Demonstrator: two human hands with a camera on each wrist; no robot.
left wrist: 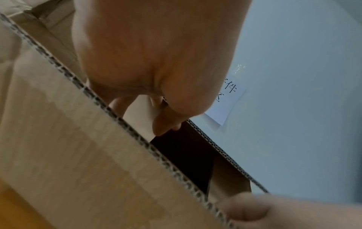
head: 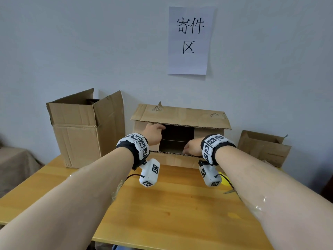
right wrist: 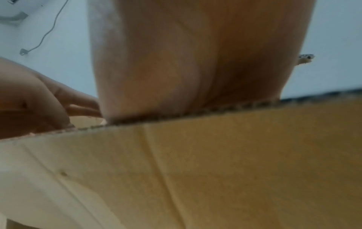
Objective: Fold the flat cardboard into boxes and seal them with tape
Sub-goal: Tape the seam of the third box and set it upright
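Head view: three boxes (head: 180,123), perhaps; two hands (head: 153,134).

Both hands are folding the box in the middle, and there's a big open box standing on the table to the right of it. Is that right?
Almost. The left hand and right hand are both at the open side of the middle box, but the head view shows the big open box standing on the table to its left, not its right.
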